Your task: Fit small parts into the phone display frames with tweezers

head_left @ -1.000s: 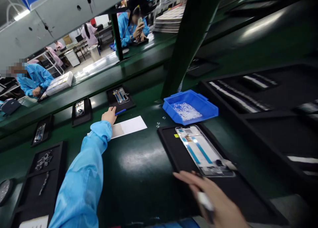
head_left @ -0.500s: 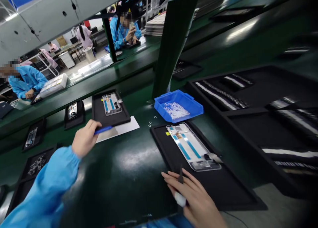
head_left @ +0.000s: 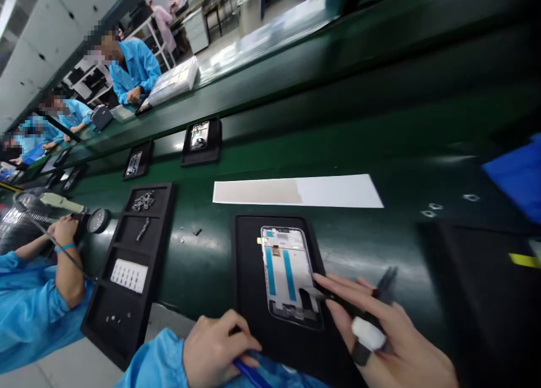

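Observation:
A phone frame with blue strips and a yellow tab lies on a black tray in front of me. My right hand reaches over the tray's right side, fingertips at the black-and-white piece on the phone's lower right. It also holds dark tweezers, blurred, with a white wrapped part, the tips pointing away from the phone. My left hand is closed around a blue pen-like tool by the tray's lower left; part of the tool is out of view.
Left stands a compartment tray of small parts, beside a co-worker's hands. Beyond the phone lies a white paper strip. Small white rings, a blue bin and another black tray are at right. More people sit across the bench.
My view has swung left. The far phone tray has come off the paper strip, nearer to me. My left hand is back near my body; my right hand has moved to this phone.

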`<move>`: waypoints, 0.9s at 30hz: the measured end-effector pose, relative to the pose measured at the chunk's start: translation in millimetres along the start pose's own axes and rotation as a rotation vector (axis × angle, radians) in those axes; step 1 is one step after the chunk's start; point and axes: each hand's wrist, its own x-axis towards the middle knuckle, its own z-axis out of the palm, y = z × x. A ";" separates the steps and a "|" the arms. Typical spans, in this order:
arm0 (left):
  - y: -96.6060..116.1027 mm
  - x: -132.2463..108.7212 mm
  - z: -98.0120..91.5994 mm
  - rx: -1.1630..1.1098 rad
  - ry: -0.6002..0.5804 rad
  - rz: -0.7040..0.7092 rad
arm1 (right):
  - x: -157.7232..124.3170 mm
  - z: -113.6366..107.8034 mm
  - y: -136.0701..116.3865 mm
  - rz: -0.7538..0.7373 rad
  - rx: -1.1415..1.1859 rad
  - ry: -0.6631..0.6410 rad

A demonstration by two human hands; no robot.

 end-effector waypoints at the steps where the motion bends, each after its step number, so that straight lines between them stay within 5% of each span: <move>1: -8.8 1.5 0.5 -0.042 0.035 -0.052 | 5.1 3.5 -2.3 -0.055 0.002 -0.036; 6: -73.3 12.8 -20.9 0.073 0.492 -0.477 | 16.0 13.4 -6.7 -0.153 -0.021 -0.038; 8: -97.0 16.2 -23.9 0.177 0.562 -0.610 | 18.7 16.0 -9.8 -0.160 -0.023 -0.019; 11: -115.1 24.1 -17.4 0.211 0.543 -0.670 | 26.0 20.1 -17.9 -0.198 -0.017 -0.031; 19: -119.4 63.1 -4.1 0.155 0.426 -0.729 | 50.9 37.9 -37.5 -0.307 0.023 -0.104; 27: -105.8 65.9 -20.9 -0.482 0.341 -0.767 | 70.7 65.7 -49.0 -0.241 0.148 -0.245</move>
